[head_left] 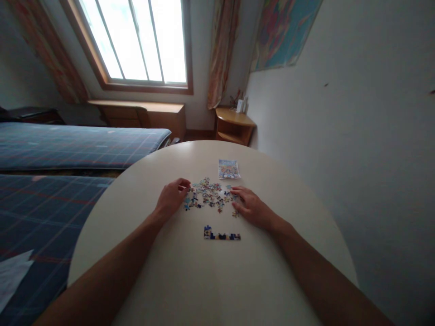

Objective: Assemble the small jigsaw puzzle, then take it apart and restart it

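Observation:
A loose heap of small jigsaw puzzle pieces point(211, 194) lies on the white round table point(217, 280). At the heap's left edge is my left hand point(172, 197), its fingers bent and slightly apart, the tips close to the outer pieces. My right hand point(252, 207) rests at the right edge, thumb and fingers spread around a few pieces; nothing shows gripped in it. Nearer to me, a joined strip of puzzle pieces point(222, 236) lies flat, with a straight lower edge and a taller left end. Behind the heap lies a small printed picture sheet point(229, 169).
Left of the table are beds with blue plaid covers point(78, 145), and white paper point(13, 276) lies on the nearer one. A white wall point(356, 149) runs along the right. Beyond the table stand a wooden corner shelf point(234, 117) and a low desk point(163, 108) below the window.

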